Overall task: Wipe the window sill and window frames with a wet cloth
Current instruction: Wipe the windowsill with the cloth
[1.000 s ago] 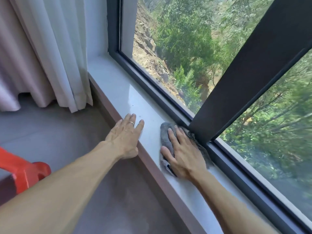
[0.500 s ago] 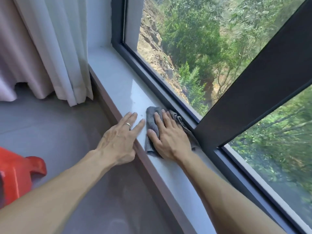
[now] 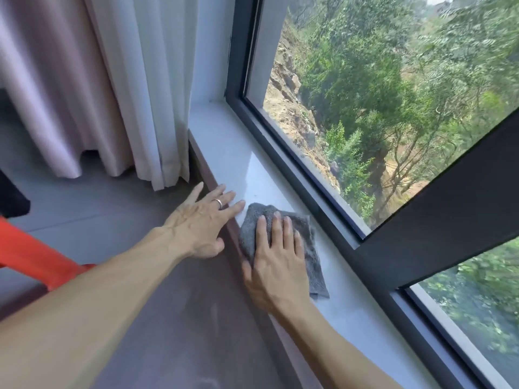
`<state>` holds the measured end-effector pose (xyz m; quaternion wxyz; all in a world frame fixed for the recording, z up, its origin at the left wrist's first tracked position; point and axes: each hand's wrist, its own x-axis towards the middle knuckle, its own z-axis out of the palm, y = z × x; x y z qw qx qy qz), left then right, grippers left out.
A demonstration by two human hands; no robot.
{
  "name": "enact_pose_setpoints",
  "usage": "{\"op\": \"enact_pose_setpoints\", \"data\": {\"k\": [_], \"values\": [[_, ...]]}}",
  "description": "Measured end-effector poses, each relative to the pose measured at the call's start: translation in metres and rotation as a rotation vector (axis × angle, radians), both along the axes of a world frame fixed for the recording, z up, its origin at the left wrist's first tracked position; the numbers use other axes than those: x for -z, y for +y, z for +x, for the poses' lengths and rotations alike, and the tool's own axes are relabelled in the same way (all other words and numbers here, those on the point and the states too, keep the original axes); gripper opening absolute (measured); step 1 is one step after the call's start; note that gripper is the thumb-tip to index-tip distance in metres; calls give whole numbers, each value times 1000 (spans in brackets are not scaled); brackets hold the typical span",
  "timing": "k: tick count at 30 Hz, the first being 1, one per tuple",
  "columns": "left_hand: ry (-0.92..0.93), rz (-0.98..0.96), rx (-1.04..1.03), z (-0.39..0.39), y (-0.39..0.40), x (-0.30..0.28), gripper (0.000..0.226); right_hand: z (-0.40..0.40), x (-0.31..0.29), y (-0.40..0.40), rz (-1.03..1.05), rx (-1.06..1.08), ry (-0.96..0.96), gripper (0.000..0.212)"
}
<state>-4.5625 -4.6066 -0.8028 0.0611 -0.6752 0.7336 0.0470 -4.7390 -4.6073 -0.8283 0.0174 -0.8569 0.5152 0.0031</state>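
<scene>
Nearest the camera, two bare forearms reach forward over a grey floor (image 3: 174,318) toward the sill (image 3: 238,153). At the left edge an orange plastic object (image 3: 36,256) stands on the floor; what it is cannot be told.

On the sill's near part, the right hand (image 3: 276,265) lies flat, palm down, on a grey cloth (image 3: 306,242). Its fingers are straight and close together, pressing the cloth against the white surface; the thumb lies along the sill's front edge. The cloth is crumpled, spread from under the fingertips back past the wrist side, with one corner showing beside the forearm. It sits well onto the sill, its far side near but apart from the dark frame (image 3: 314,197).

Just left of the cloth, the left hand (image 3: 202,223) rests at the sill's front edge, fingers straight and slightly spread, fingertips on the white surface, holding nothing. A ring (image 3: 218,203) sits on one finger. The two hands are close but not touching.

Farther on, the sill runs to a corner where the frame turns upright. A wide dark mullion (image 3: 449,217) crosses at the right. White and pale pink curtains (image 3: 134,88) hang at the sill's far left end. Beyond the glass are trees and a rocky slope.
</scene>
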Motion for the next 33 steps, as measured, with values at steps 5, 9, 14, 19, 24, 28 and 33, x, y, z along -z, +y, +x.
{"op": "enact_pose_setpoints", "data": {"k": [5, 9, 14, 19, 24, 28, 33], "values": [[87, 32, -26, 3, -4, -2, 86, 2, 0, -11, 2, -34, 10, 83], [131, 23, -47, 2, -1, -2, 89, 31, -8, -39, 34, -74, -61, 79], [215, -5, -73, -2, -1, 1, 89, -38, -14, -29, 66, -88, 0, 88], [277, -32, -80, 1, 1, 10, 90, 1, -15, -102, 60, -202, 9, 73], [310, -30, -88, -1, 1, 7, 93, 6, -10, -94, 30, -214, -19, 77], [325, -57, -103, -3, 3, 9, 94, -29, -9, -70, 20, -235, -12, 83], [328, -33, -134, -5, 1, 7, 91, 27, -12, -123, 37, -206, -67, 73]]}}
